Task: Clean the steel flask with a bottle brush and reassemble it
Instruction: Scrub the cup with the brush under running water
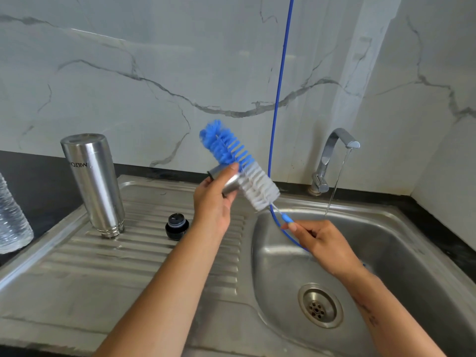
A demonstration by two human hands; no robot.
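The steel flask (94, 184) stands upside down on the ribbed drainboard at the left. A black inner stopper (176, 226) sits on the drainboard beside it. My left hand (215, 199) is shut on the flask's small steel cap (226, 182), held above the drainboard. The bottle brush (239, 166), blue bristles at the tip and white bristles below, lies against the cap. My right hand (319, 244) grips the brush's thin handle over the sink basin.
A steel sink basin (386, 253) with a drain (320, 305) lies at the right. Water runs from the chrome tap (332, 161). A blue cord (279, 86) hangs down the marble wall. A clear plastic bottle (13, 220) stands at the far left.
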